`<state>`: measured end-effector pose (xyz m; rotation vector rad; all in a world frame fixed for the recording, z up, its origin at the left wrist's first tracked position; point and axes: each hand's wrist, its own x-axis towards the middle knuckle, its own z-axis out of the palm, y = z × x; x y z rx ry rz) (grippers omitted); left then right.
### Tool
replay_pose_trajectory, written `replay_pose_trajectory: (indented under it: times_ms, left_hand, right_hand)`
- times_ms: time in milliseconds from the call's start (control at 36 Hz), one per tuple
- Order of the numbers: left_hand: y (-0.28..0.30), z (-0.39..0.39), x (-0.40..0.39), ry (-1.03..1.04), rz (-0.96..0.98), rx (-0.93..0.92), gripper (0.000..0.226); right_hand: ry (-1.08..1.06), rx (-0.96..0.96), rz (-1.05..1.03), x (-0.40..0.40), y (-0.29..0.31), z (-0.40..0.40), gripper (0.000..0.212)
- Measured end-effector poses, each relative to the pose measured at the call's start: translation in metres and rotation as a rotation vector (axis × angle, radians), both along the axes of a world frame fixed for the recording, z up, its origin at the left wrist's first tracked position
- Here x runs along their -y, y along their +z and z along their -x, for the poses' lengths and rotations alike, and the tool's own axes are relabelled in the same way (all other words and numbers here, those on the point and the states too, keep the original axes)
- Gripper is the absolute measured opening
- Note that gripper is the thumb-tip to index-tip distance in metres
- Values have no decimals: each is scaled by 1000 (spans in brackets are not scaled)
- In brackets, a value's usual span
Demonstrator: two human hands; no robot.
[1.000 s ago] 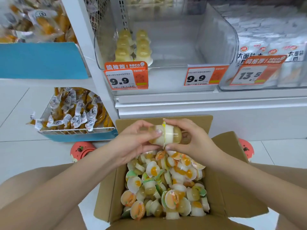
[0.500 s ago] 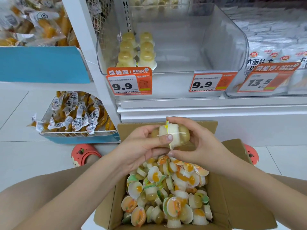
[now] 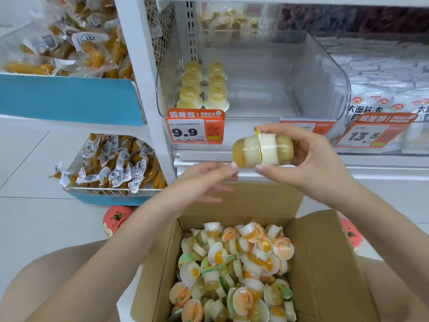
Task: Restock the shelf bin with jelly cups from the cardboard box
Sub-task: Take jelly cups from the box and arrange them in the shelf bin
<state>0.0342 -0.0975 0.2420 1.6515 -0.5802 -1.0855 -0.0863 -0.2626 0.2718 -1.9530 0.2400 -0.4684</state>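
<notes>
My right hand (image 3: pixel 311 163) grips two jelly cups (image 3: pixel 262 147) pressed lid to lid, held sideways in front of the shelf edge. My left hand (image 3: pixel 204 180) hovers just below and left of them with fingers relaxed, holding nothing. Under both hands stands the open cardboard box (image 3: pixel 325 263), piled with several loose jelly cups (image 3: pixel 234 263). Above, the clear shelf bin (image 3: pixel 322 77) holds two short rows of upright jelly cups (image 3: pixel 204 87) at its left side; the rest of its floor is bare.
Orange price tags (image 3: pixel 196 129) hang on the bin's front. A blue-fronted bin of wrapped yellow snacks (image 3: pixel 69 52) sits upper left, a wire basket of similar packets (image 3: pixel 116 163) lower left. White bagged goods (image 3: pixel 383 105) fill the bin on the right. My knees flank the box.
Both hands held the paired cups over the box; now my right hand alone has lifted them up and right toward the bin, and my left hand has let go.
</notes>
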Motion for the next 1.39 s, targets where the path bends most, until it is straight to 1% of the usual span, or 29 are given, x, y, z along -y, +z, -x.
replay_pose_trajectory:
  times_ms: [28, 56, 111, 139, 194, 250, 278, 306, 361, 444, 556, 694, 778, 861, 1028, 1250, 1389]
  left_hand:
    - [2, -5, 0, 50, -46, 120, 50]
    - [2, -10, 1, 105, -75, 201, 39]
    - [-1, -17, 1, 194, -111, 287, 21]
    - [-4, -20, 1, 226, -133, 345, 17]
    - [-9, -25, 0, 248, -186, 539, 17]
    - [-11, -29, -1, 222, -225, 747, 25]
    - [-11, -32, -1, 207, -228, 805, 27]
    - [-11, -35, -2, 195, -224, 823, 26]
    - [-10, -42, -1, 184, -208, 788, 21]
    - [-12, -54, 2, 185, -220, 780, 18]
    - [-15, -62, 8, 201, -208, 804, 15]
    - [-20, -64, 10, 234, -173, 819, 13]
    - [-24, -65, 12, 269, -166, 842, 14]
    - [-26, -64, 14, 261, -170, 873, 16]
    - [-27, -63, 15, 246, -172, 903, 18]
    - [-29, -62, 13, 236, -145, 894, 19]
    - [-28, -62, 13, 231, -153, 899, 22]
  right_hand:
    - [-23, 23, 22, 7, 13, -10, 56]
    - [-45, 47, 63, 15, 25, -21, 55]
    - [-82, 67, 214, 30, 46, -48, 54]
    - [-91, 45, 307, 37, 55, -64, 55]
    - [-68, -55, 492, 49, 66, -94, 57]
    - [17, -148, 678, 56, 69, -122, 60]
    - [77, -177, 764, 58, 68, -135, 61]
    - [143, -202, 837, 59, 66, -146, 62]
    - [278, -270, 956, 59, 61, -165, 64]
    - [436, -356, 1085, 57, 54, -185, 65]
    - [546, -407, 1110, 57, 42, -197, 62]
    - [616, -474, 1103, 62, 28, -201, 61]
    - [658, -470, 1101, 60, 23, -203, 54]
    - [681, -464, 1114, 57, 19, -203, 50]
    - [673, -488, 1045, 58, 18, -204, 57]
    - [681, -514, 1024, 60, 18, -201, 55]
    - [705, -540, 978, 60, 20, -198, 65]
